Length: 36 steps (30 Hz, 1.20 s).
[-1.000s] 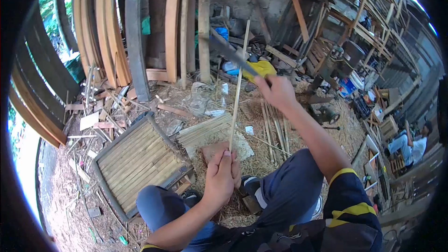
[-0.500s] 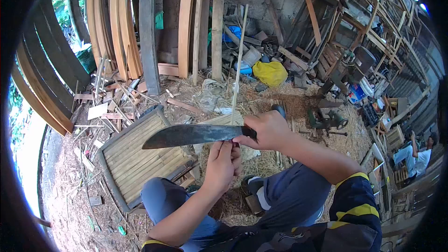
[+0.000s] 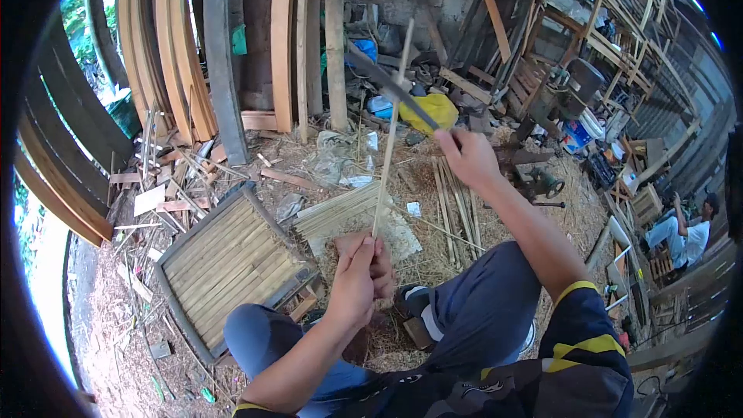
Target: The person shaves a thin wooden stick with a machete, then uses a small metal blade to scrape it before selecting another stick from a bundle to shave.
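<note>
My left hand (image 3: 357, 275) is closed around the lower end of a long thin bamboo strip (image 3: 385, 170), which stands nearly upright above the fist. In my right hand (image 3: 470, 161) is the handle of a machete (image 3: 419, 111), the fingers wrapped round it. Its dark blade points up and to the left, blurred, and overlaps the upper part of the strip in this view. A pile of cut bamboo strips (image 3: 340, 213) lies on the ground just beyond my left hand.
A framed bamboo-slat panel (image 3: 232, 271) leans beside my left knee. More strips (image 3: 457, 213) lie ahead, on ground littered with shavings. Curved wooden planks (image 3: 174, 46) stand against the wall. A yellow bag (image 3: 433, 111) and a green vise (image 3: 546, 183) lie farther off. Another person (image 3: 689, 236) sits at right.
My right hand has raised the machete up and away from my left hand, and its blade has swung from level to slanting. My left hand still grips the strip low down.
</note>
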Motion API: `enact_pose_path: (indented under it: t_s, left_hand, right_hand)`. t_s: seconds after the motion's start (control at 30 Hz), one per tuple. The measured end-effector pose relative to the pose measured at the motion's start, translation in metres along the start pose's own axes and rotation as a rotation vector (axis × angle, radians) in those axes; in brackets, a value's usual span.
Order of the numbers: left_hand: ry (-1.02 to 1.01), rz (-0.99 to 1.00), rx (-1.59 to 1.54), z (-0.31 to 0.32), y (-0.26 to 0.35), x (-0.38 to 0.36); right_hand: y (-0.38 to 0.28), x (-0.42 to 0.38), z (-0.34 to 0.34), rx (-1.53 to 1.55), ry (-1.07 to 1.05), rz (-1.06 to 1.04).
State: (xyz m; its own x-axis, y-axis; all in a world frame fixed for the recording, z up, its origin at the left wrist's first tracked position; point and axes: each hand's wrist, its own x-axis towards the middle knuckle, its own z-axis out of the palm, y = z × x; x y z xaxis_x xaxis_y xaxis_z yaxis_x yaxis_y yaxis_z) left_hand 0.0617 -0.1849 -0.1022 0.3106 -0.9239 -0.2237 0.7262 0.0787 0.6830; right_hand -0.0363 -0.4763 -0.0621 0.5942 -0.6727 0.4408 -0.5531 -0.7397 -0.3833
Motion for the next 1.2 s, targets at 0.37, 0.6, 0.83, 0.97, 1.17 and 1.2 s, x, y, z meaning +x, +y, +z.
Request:
enact_pose_path:
  t_s: [0.37,0.6,0.83,0.97,1.17,1.2]
  left_hand:
    - [0.125,0.216,0.099,0.008,0.004,0.004]
    - [0.120,0.129,0.088,0.002,-0.001,0.002]
    - [0.221,0.223,0.063,0.007,0.003,0.001]
    - [0.145,0.224,0.113,0.008,-0.008,-0.004]
    - [0.086,0.082,0.048,0.009,-0.014,-0.012]
    - [0.091,0.094,0.052,0.008,-0.012,-0.010]
  right_hand:
    - [-0.073,-0.039,0.007,-0.116,-0.103,-0.593]
    - [-0.028,-0.019,-0.002,-0.068,-0.088,-0.141]
    - [-0.075,-0.053,0.006,-0.071,-0.181,-0.730]
    - [-0.049,-0.024,0.005,-0.050,-0.096,-0.512]
    - [0.001,0.004,-0.007,-0.111,-0.046,-0.021]
    - [-0.001,-0.002,-0.005,-0.110,-0.054,-0.016]
